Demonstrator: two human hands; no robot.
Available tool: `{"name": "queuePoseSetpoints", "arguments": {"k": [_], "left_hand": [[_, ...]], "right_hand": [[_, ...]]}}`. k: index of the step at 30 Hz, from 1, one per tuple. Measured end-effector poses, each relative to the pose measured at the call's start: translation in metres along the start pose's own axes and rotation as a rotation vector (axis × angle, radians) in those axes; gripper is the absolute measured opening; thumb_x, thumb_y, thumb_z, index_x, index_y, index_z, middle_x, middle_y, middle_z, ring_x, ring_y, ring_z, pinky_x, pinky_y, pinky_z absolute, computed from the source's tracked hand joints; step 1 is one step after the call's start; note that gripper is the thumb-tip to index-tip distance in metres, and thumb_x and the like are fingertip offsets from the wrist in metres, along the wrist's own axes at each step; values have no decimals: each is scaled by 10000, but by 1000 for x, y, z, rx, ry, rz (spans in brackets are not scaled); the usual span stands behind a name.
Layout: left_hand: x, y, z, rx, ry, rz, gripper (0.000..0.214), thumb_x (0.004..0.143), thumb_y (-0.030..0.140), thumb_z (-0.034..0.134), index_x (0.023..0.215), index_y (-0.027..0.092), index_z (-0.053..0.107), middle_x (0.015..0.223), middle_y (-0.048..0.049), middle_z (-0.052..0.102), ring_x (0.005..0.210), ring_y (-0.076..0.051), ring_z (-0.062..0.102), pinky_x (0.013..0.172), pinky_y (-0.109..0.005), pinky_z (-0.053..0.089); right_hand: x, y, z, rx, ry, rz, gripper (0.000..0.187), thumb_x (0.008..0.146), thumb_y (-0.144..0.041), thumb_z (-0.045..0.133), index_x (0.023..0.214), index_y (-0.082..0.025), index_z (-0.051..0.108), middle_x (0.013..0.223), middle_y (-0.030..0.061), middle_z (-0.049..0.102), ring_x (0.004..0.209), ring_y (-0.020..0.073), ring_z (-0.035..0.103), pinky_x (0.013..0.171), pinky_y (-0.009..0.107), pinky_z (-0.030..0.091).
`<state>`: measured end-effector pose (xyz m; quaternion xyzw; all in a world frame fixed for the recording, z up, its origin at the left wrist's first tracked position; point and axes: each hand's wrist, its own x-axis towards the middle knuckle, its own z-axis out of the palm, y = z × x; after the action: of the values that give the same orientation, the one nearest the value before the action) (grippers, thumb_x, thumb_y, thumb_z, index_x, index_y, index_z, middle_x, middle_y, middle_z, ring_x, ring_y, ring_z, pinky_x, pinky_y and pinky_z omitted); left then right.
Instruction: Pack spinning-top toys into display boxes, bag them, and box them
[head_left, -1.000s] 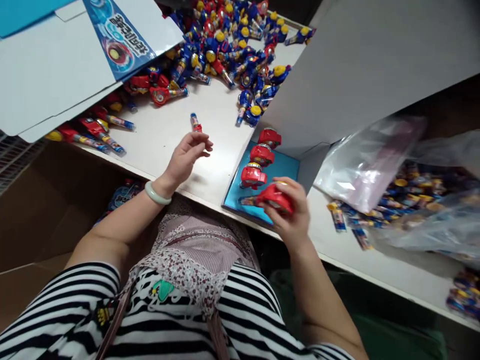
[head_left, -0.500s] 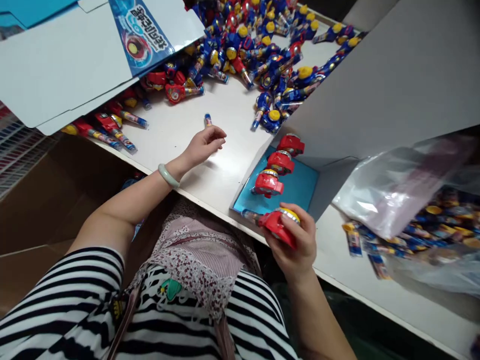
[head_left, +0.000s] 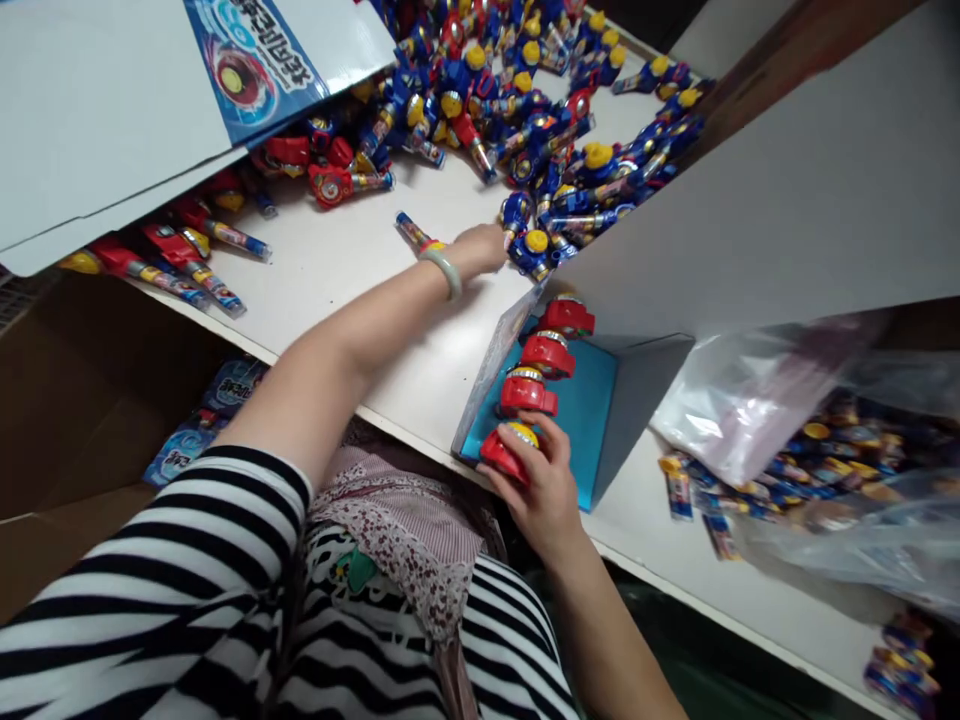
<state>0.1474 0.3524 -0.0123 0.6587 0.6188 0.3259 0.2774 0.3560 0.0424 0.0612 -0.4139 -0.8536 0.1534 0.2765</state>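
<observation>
My right hand (head_left: pixel 544 485) is closed on a red toy launcher (head_left: pixel 506 452) with a yellow top, pressed into the near end of a row in an open blue-lined box (head_left: pixel 592 410). Three other red launchers (head_left: pixel 547 352) stand in that row. My left hand (head_left: pixel 484 245), with a pale bangle on its wrist, reaches across the white table (head_left: pixel 352 270) to the edge of a pile of blue toy launchers (head_left: pixel 536 245). Its fingers touch a blue one with a yellow cap; the fingertips are partly hidden.
A large heap of blue and red launchers (head_left: pixel 487 90) covers the far table. A white carton flap with a blue label (head_left: pixel 247 60) overhangs at the left. The box's grey lid (head_left: pixel 787 200) rises at the right. Clear bags of small packets (head_left: pixel 817 450) lie at the right edge.
My right hand brought the red launcher down from the air into the box row. My left hand reached forward and right, from the bare tabletop to the blue pile.
</observation>
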Motion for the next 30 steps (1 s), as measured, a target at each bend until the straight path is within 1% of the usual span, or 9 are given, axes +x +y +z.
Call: {"name": "queuePoseSetpoints", "arguments": {"k": [5, 10, 15, 18, 21, 23, 25, 27, 30], "left_hand": [[0, 35, 21, -25, 11, -256, 257, 880, 165, 692, 1087, 34, 611, 1303, -282, 542, 1260, -388, 557, 1044, -471, 415], [-30, 16, -5, -153, 38, -238, 196, 1025, 304, 471, 998, 123, 539, 996, -160, 640, 932, -250, 656, 825, -364, 490], [-101, 18, -35, -563, 177, 285, 265, 1042, 453, 390, 1065, 196, 451, 780, 9, 523, 556, -97, 478, 544, -236, 406], [-132, 42, -49, -512, 200, 706, 280, 1002, 448, 502, 1150, 212, 475, 864, -17, 558, 687, -116, 537, 630, -249, 458], [-130, 60, -57, -426, 29, 922, 306, 1005, 446, 483, 1214, 225, 518, 979, -56, 611, 848, -153, 590, 746, -283, 504], [-109, 57, -55, -417, -2, 779, 363, 1018, 468, 424, 1271, 223, 514, 1035, -70, 617, 877, -157, 604, 757, -285, 516], [-81, 45, -45, -317, 49, 467, 405, 997, 455, 454, 1302, 193, 508, 1105, -96, 608, 925, -172, 612, 797, -302, 527], [-54, 30, -28, -119, 34, 195, 476, 930, 416, 568, 1317, 144, 508, 1189, -141, 587, 1041, -224, 607, 919, -367, 517], [-30, 19, 1, 110, -120, 46, 608, 815, 381, 704, 1321, 96, 526, 1259, -197, 547, 1228, -356, 526, 1089, -501, 415]], "right_hand": [[-5, 9, -30, 80, 0, 64, 668, 895, -633, 581, 1447, -260, 519, 1268, 156, 580, 1102, 303, 653, 860, 478, 618], [34, 45, -62, 331, 342, 283, 248, 951, -316, 615, 1181, -254, 683, 1006, 62, 727, 899, 196, 710, 799, 361, 610], [127, 47, -50, 512, 324, 157, 574, 899, -395, 688, 1428, -357, 470, 1326, 76, 631, 1143, 229, 671, 884, 393, 625], [163, 32, -42, 488, 312, 28, 827, 873, -515, 686, 1545, -406, 215, 1518, 82, 440, 1261, 258, 598, 916, 423, 622], [160, 34, -54, 389, 508, -55, 715, 888, -526, 659, 1486, -397, 289, 1478, 74, 422, 1322, 286, 540, 1042, 492, 550], [138, 49, -72, 288, 665, -73, 628, 865, -496, 699, 1403, -380, 397, 1412, 73, 446, 1315, 300, 537, 1085, 505, 509], [111, 72, -88, 183, 735, -13, 635, 826, -442, 753, 1368, -358, 434, 1373, 82, 462, 1270, 298, 565, 1079, 494, 506], [87, 95, -89, 91, 691, 103, 671, 816, -397, 756, 1393, -332, 419, 1373, 99, 479, 1233, 291, 586, 1048, 489, 522], [69, 119, -64, 9, 539, 234, 602, 881, -358, 652, 1429, -294, 413, 1370, 113, 535, 1241, 285, 579, 1056, 505, 509]]}}
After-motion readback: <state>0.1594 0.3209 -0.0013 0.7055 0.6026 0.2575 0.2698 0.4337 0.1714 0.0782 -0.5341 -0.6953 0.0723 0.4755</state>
